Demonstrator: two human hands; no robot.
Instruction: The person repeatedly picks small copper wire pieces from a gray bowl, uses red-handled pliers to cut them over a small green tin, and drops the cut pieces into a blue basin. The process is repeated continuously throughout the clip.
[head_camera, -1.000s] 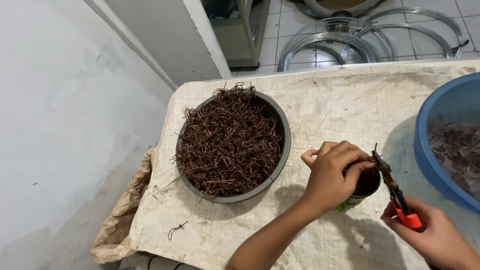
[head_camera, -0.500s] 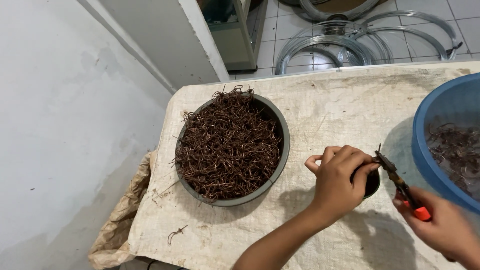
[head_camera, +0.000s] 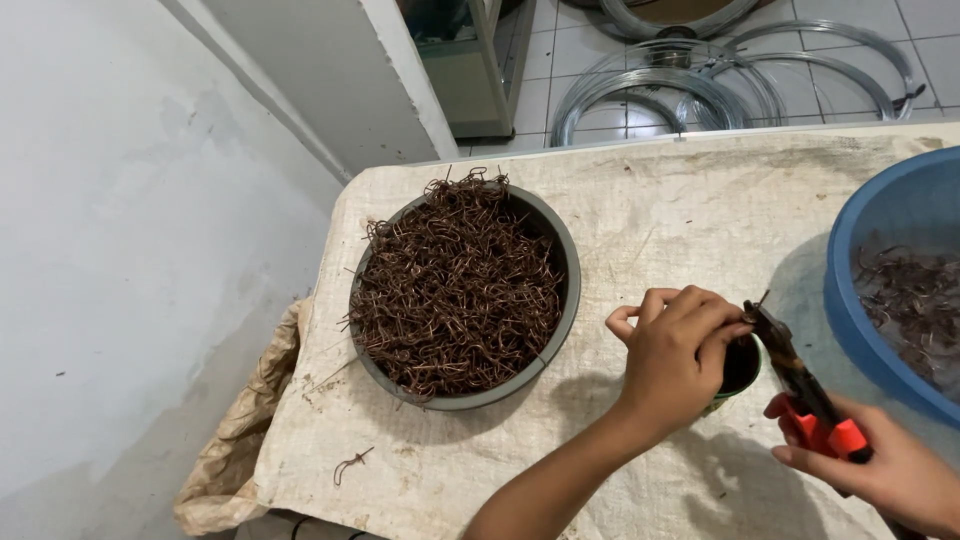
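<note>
The right hand (head_camera: 890, 470) has drawn the pliers (head_camera: 800, 385) slightly rightward; grip lower on handles.

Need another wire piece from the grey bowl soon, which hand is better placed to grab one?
Probably the left hand: it sits nearer the grey bowl of brown wire pieces, pinching only something small at the pliers, which fill the right hand.

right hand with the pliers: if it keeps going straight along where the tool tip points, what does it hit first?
The right hand aims the pliers up and left, with the tip at the left hand fingertips over the small dark cup. Those fingertips likely come first; depth is unclear. Beyond is bare sacking table cover.
</note>
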